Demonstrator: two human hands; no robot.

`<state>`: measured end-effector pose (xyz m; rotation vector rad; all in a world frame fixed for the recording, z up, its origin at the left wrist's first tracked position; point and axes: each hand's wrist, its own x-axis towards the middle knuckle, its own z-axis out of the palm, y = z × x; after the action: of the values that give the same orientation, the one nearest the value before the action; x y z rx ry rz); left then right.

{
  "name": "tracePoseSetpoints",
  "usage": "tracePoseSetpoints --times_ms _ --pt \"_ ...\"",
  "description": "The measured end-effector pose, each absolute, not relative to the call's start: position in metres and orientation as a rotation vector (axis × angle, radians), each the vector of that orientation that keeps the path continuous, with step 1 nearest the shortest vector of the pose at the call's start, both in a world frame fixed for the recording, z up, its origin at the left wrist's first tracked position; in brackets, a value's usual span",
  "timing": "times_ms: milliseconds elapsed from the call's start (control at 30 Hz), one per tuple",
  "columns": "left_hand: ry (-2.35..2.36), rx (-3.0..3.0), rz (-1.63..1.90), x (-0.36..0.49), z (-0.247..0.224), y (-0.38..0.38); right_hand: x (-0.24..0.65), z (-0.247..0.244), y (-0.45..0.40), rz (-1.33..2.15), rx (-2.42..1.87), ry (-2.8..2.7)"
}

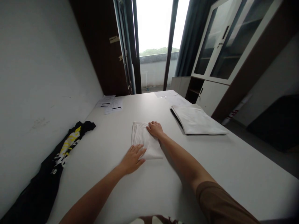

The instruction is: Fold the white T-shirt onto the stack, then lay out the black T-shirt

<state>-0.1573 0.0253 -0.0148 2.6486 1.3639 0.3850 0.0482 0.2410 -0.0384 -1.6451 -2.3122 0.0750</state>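
A white cloth (151, 147), folded into a small flat bundle, lies on the white table (100, 186) in front of me. My left hand (133, 158) rests with fingers spread on its near left edge. At its far right corner, my right hand (154, 128) lies on top with the fingers slightly bent, pressing the fabric rather than gripping it. Layered folds show along the cloth's left side. What kind of garment or cloth it is, I cannot tell.
Folded white fabric (198, 119) with a dark layer beneath lies to the right. A black garment with yellow and white print (67, 146) runs along the left wall. Paper sheets (113, 105) lie at the far left; others (175, 99) are near the far edge. A glass-door cabinet (224, 43) stands beyond.
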Motion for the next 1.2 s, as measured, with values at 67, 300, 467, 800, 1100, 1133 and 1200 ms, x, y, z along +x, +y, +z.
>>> tracePoseSetpoints --times_ms 67,300,467,800,1100,1133,1200 --pt "1.366 2.618 0.476 -0.156 -0.008 0.025 0.051 -0.032 0.24 0.064 -1.74 -2.26" --pt "1.387 2.612 0.453 -0.152 -0.002 0.028 0.056 -0.02 0.246 0.064 -1.72 -2.284" --pt "1.232 2.677 0.329 -0.146 0.0 0.027 0.04 -0.022 0.248 0.159 -1.419 -2.41" --pt "1.129 2.694 0.186 -0.136 0.006 0.014 0.038 -0.039 0.251 0.174 -1.355 -2.473" --pt "1.25 2.626 0.4 -0.133 -0.009 0.015 -0.003 -0.025 0.262 0.378 -1.203 -2.462" --pt "1.246 2.624 0.428 -0.133 -0.009 0.015 -0.011 -0.023 0.265 0.425 -1.203 -2.469" --pt "1.24 2.625 0.459 -0.134 -0.01 0.014 -0.025 -0.018 0.27 0.5 -1.201 -2.504"
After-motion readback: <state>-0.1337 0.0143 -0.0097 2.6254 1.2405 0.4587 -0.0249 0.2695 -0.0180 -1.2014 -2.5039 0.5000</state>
